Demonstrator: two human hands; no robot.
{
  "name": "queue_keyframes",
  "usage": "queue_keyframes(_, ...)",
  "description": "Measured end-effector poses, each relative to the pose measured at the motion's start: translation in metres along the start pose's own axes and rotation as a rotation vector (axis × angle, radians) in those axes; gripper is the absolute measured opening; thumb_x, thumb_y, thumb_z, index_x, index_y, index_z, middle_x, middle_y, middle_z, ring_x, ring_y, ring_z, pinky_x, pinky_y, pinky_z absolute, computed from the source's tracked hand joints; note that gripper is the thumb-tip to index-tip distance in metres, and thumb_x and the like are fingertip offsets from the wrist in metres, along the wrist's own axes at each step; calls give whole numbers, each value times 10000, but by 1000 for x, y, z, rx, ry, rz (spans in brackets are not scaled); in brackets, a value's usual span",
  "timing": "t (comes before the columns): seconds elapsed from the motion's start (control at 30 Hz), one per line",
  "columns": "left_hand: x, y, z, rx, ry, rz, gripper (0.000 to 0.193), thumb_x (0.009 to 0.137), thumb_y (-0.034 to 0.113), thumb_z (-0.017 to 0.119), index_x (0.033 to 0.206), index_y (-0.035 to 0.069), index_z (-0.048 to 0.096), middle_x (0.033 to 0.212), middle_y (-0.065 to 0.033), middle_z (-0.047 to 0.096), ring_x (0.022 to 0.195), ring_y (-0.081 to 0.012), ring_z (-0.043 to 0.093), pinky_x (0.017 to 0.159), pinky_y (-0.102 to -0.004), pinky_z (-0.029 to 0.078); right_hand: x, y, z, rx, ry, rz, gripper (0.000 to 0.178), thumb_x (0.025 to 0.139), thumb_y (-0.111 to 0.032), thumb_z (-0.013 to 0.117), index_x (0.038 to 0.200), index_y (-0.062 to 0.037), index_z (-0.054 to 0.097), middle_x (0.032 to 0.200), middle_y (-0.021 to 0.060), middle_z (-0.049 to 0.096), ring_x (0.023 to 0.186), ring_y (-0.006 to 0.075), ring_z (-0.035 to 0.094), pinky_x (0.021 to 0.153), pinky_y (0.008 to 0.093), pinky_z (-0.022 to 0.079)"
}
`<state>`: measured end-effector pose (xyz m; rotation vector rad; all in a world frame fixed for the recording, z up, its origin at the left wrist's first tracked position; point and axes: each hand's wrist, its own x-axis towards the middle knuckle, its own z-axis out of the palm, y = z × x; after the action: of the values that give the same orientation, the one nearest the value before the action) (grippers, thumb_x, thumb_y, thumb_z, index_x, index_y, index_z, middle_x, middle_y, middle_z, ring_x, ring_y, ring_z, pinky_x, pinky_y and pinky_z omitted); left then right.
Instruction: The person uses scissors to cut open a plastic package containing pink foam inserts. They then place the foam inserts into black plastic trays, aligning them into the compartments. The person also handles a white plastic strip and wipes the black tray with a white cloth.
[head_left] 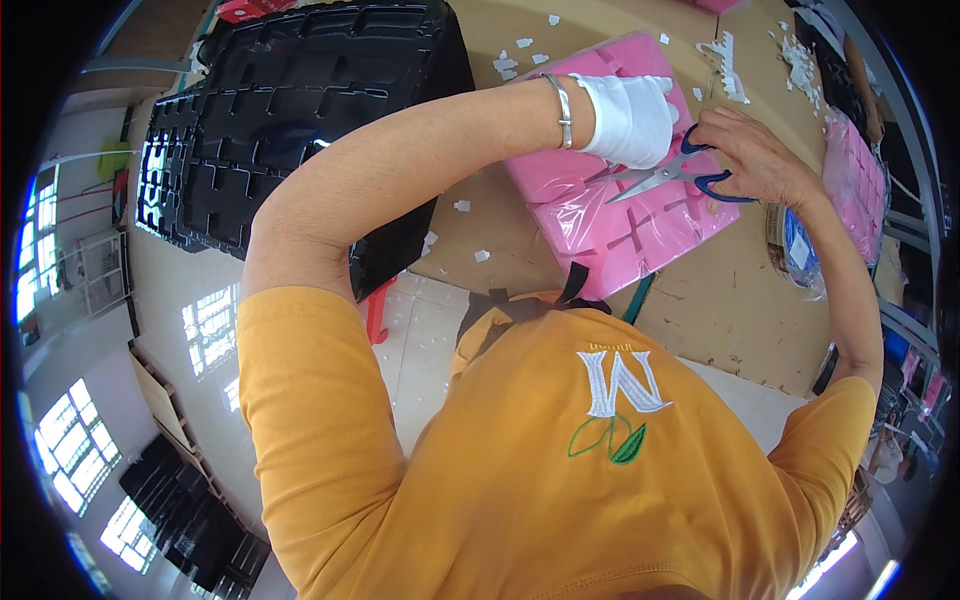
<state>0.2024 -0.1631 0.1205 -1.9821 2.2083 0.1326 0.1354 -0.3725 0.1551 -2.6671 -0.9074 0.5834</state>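
A pink foam block pack (600, 225) in shiny clear plastic lies on the table in front of me. My left hand (630, 120), in a white glove, rests on its far part with the fingers curled in. Whatever those fingers grip is hidden. In my right hand (750, 155) is a pair of scissors (655, 178) with dark blue handles. My thumb and fingers are in the handle loops. The blades are spread apart and point left, just over the plastic and close below the gloved hand.
A stack of black plastic trays (300, 110) stands at the left. White paper scraps (728, 65) lie about the brown tabletop (720, 310). At the right are a tape roll (797, 245) and another wrapped pink pack (853, 185). Another person's arm (862, 85) shows at the far right.
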Motion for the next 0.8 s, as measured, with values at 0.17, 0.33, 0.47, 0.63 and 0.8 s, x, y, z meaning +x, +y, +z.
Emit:
queue_keyframes(0.17, -4, 2, -4, -29, 56, -29, 85, 684, 151, 683, 756, 161, 729, 856, -48, 633, 905, -298, 581, 788, -372, 466, 3, -12, -12, -89, -18, 68, 437, 596, -109, 753, 989, -19, 587, 938, 111, 523, 973, 329, 516, 890, 404, 425)
queue_keyframes(0.33, -3, 2, 5, 5, 76, -8, 49, 658, 156, 674, 681, 186, 706, 767, -28, 586, 852, -279, 573, 775, -353, 453, 1, -5, -11, -65, 0, 30, 431, 604, -111, 755, 990, -15, 589, 937, 113, 519, 959, 324, 508, 889, 399, 424)
queue_keyframes(0.47, 2, 1, 5, -30, 33, -3, 35, 674, 179, 673, 691, 178, 704, 807, -46, 593, 859, -288, 571, 750, -349, 457, 9, -2, 1, -27, 17, -26, 426, 604, -105, 762, 985, -10, 595, 940, 114, 522, 958, 321, 506, 896, 397, 421)
queue_keyframes(0.63, 5, 0, 22, -97, 126, -43, 42, 679, 197, 681, 694, 164, 702, 819, -50, 603, 870, -301, 572, 768, -372, 464, 18, -5, 7, 13, 9, -43, 425, 609, -103, 769, 986, -1, 601, 942, 119, 526, 963, 320, 513, 884, 396, 430)
queue_keyframes(0.8, 2, -1, 18, -147, 119, -29, 78, 667, 221, 696, 703, 153, 705, 820, -55, 608, 906, -306, 567, 761, -380, 473, 23, -6, 8, 43, 8, -78, 442, 605, -107, 772, 1000, 7, 609, 986, 113, 555, 976, 317, 520, 884, 391, 441)
